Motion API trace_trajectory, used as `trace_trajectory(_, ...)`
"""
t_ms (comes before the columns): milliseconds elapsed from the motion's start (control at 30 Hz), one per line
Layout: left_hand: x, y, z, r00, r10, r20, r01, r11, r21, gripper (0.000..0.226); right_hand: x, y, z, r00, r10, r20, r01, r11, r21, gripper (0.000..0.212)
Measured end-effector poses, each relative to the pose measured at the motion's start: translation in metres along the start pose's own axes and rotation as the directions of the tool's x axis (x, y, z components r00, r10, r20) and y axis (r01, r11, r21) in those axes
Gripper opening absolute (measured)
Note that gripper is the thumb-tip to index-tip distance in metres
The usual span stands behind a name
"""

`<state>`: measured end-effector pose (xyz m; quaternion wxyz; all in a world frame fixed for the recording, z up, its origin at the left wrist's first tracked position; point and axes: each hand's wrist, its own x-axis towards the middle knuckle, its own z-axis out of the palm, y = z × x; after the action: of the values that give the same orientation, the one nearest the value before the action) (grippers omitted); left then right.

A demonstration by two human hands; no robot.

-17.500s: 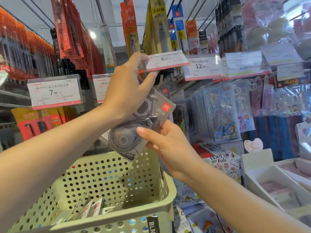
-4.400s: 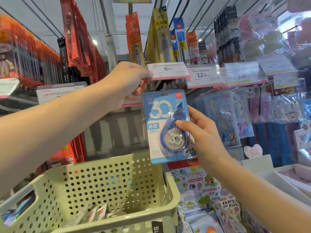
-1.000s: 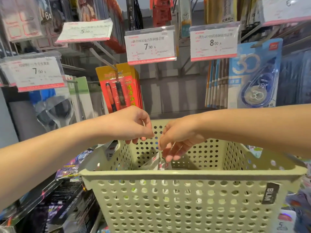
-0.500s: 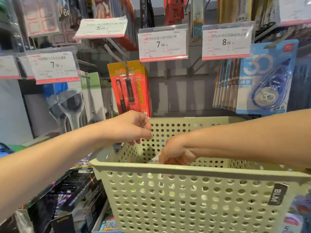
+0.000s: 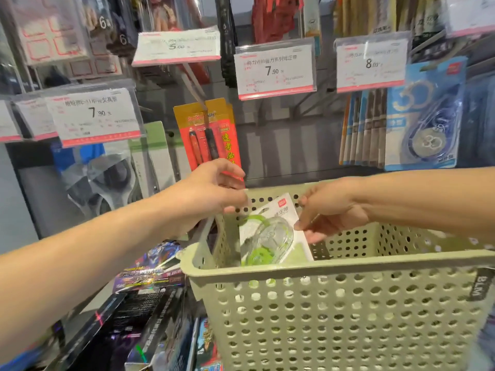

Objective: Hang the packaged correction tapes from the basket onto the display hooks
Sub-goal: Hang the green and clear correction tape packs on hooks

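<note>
Head: correction tape (image 5: 270,231) between right fingers (image 5: 302,223)

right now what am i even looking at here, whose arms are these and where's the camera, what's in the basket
There is no machine: these are a person's two bare arms, seen from a camera worn on their head that looks forward and down. So the picture is their own view of a shop shelf.

The right hand pinches the edge of a white packaged correction tape with a green dispenser, lifting it out of the pale green perforated basket. The left hand hovers over the basket's far left corner, fingers loosely curled; whether its grip is on anything cannot be told.

Behind hang price tags, a red pen pack, and a blue correction tape pack already on a display hook.
</note>
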<state>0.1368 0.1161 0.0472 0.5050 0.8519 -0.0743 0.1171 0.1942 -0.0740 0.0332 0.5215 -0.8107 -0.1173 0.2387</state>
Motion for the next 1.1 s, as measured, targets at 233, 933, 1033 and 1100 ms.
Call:
trace_trajectory(233,-0.001,-0.003,-0.005,0.999,-0.016,0.038,0.019,0.997,-0.076,0.067,-0.017,-0.005,-0.017,0.978,-0.152,-0.140,0.168,0.980,0.107,0.032)
trace_trajectory(933,-0.011,0.000,-0.017,0.995,-0.080,-0.067,0.053,0.939,-0.339,0.051,0.011,0.000,-0.003,0.993,0.091,0.072,-0.074,0.976,-0.206,0.017)
trace_trajectory(1033,-0.012,-0.001,-0.016,0.993,-0.090,-0.077,0.057,0.935,-0.349,0.049,0.022,0.008,0.010,0.983,0.173,0.056,-0.144,0.928,-0.343,0.004)
trace_trajectory(1100,-0.013,0.000,-0.016,0.993,-0.098,-0.067,0.068,0.933,-0.353,0.048,0.031,0.012,0.018,0.973,0.222,0.067,-0.175,0.893,-0.415,0.007)
